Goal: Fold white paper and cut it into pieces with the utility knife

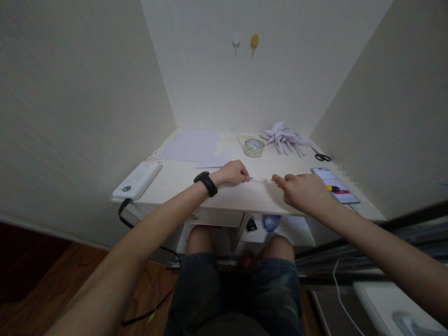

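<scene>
Strip [261, 179], thin and pale, possibly rolled paper though the view is too small to be sure, stretched level between both hands just above the front part of the desk [241, 196]. Its long axis runs left to right, roughly parallel to the desk's front edge. Left hand [234, 172], with a black watch [206, 183] on the wrist, closes its fingertips on the strip's left end; right hand [303, 191] pinches the right end, knuckles up. The hands stand apart, separated by the strip's visible length.

Behind the left hand lie white sheets [192, 145], one folded piece just beyond the knuckles. A tape roll [254, 147] sits behind the strip, near the desk's middle, and a heap of folded paper pieces [285, 139] lies farther right near the back wall, with scissors [322, 157] beside it. A lit phone [335, 185] lies just right of the right hand, close to the desk's right edge; a white power bank [137, 180] rests at the left corner. Bare desktop remains in front of and between the hands, up to the front edge.
</scene>
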Demonstrator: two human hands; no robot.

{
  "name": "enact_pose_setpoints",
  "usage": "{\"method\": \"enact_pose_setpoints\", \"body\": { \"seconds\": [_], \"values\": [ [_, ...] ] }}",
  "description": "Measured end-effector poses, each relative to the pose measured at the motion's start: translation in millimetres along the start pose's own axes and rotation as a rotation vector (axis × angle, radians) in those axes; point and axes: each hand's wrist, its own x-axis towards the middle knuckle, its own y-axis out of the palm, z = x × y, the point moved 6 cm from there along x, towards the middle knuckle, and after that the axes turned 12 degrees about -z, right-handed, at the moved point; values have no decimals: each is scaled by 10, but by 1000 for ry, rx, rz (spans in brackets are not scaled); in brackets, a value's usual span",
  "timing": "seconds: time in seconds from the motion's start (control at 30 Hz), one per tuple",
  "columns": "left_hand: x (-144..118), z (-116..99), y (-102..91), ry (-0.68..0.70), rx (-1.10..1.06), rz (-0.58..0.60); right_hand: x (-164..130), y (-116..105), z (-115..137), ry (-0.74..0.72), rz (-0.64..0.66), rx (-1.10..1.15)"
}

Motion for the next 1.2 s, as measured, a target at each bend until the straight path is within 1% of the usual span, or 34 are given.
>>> {"method": "enact_pose_setpoints", "body": {
  "seconds": [0.07,0.17,0.23,0.33,0.4,0.47,0.57,0.6,0.67,0.7,0.77,0.83,0.93,1.07,1.2],
  "values": [
    [6,13,-1,-8,-7,14,6,22,-6,-1,-11,13],
    [6,39,1,-19,-29,38,16,37,-31,-30,-77,5],
    [0,63,-10,-13,-71,38,8,50,-97,-16,-126,23],
    [-27,129,-59,-25,-147,16,-24,91,-301,67,-213,111],
    [-64,177,-85,-63,-214,22,-38,154,-484,128,-275,184],
    [-110,204,-94,-119,-322,41,-22,284,-675,201,-294,247],
    [-167,205,-90,-201,-467,61,57,575,-890,309,-261,321],
    [-178,197,-90,-215,-494,60,83,677,-951,377,-254,342],
    [-187,164,-91,-205,-535,66,131,887,-1014,487,-202,398],
    [-186,141,-91,-184,-553,73,155,972,-1017,516,-180,414],
    [-176,103,-88,-139,-561,89,207,1084,-986,518,-156,412],
    [-156,91,-89,-108,-507,82,251,1158,-951,511,-120,387],
    [-114,94,-120,-51,-309,-3,313,1216,-929,516,-91,380],
    [-81,31,-161,138,16,-157,429,1241,-876,449,-103,425],
    [-72,-28,-89,278,216,-207,523,1283,-808,402,-92,387]
  ]
}}
